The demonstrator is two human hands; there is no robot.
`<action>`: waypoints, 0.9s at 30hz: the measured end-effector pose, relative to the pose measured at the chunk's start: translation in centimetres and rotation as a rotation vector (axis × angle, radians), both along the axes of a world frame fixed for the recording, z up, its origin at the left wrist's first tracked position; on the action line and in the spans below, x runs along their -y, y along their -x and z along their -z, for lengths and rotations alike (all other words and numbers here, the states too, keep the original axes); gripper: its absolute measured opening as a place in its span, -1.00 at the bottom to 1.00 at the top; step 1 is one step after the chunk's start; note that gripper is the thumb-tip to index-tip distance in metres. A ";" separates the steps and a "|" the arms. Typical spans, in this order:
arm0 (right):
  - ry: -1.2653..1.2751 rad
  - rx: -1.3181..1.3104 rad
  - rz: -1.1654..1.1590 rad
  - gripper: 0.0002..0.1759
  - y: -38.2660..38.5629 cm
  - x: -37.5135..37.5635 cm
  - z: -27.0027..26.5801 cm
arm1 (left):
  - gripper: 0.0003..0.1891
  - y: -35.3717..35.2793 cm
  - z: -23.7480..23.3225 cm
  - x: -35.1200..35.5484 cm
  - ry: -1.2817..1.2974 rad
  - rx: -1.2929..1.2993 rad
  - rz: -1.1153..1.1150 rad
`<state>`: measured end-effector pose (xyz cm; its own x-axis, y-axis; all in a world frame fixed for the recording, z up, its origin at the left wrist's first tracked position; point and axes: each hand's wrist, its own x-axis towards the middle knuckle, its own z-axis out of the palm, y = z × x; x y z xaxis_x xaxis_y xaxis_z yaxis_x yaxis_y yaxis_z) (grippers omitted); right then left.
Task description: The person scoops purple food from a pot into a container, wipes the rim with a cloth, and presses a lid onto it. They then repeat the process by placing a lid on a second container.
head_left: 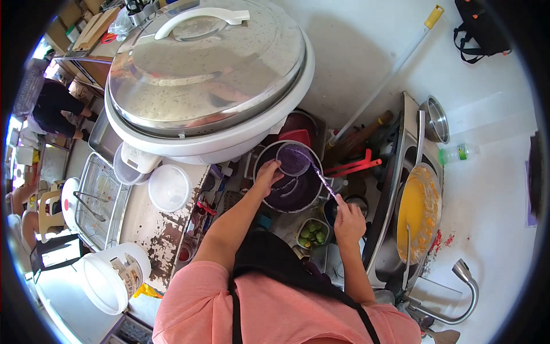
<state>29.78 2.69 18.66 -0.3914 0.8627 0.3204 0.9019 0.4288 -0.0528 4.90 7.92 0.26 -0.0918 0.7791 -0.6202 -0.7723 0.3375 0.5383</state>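
A pot point(257, 166) holding thick purple stuff stands low in front of me. Above it, the fingers of my left hand point(267, 175) grip the rim of a small see-through round tub point(293, 166), coated purple inside. Closed around the lower end of a long-handled stirrer point(325, 182) smeared with purple is my right hand point(349, 221). The stirrer's far end meets the tub's edge; its head is hard to make out.
A large lidded steel vessel point(209, 74) overhangs the upper left. To the right, a pan of yellow mixture point(413, 203) sits by a faucet point(471, 286). Green fruits point(313, 232) fill a small container below. A person point(54, 109) bends at far left.
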 end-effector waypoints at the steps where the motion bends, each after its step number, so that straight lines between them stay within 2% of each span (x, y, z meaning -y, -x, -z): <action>1: 0.000 -0.002 -0.007 -0.54 0.1 -0.2 0.0 | -0.48 0.1 0.2 0.1 -0.007 -0.004 0.006; 11: 0.034 0.026 0.011 -0.55 0.1 -0.7 -0.2 | -0.39 -0.1 0.6 0.3 -0.014 -0.005 0.002; 14: 0.013 0.002 0.014 -0.57 -0.3 -0.5 -0.2 | -0.29 -0.2 -0.1 0.1 -0.001 -0.014 -0.009; 27: 0.038 0.010 0.002 -0.58 -0.1 -1.1 0.5 | -0.31 -0.3 0.1 -0.3 -0.009 -0.021 0.003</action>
<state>29.90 3.78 18.13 -0.3923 0.8751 0.2833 0.9034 0.4245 -0.0602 5.15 8.24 0.21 -0.1023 0.7849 -0.6112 -0.7594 0.3352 0.5576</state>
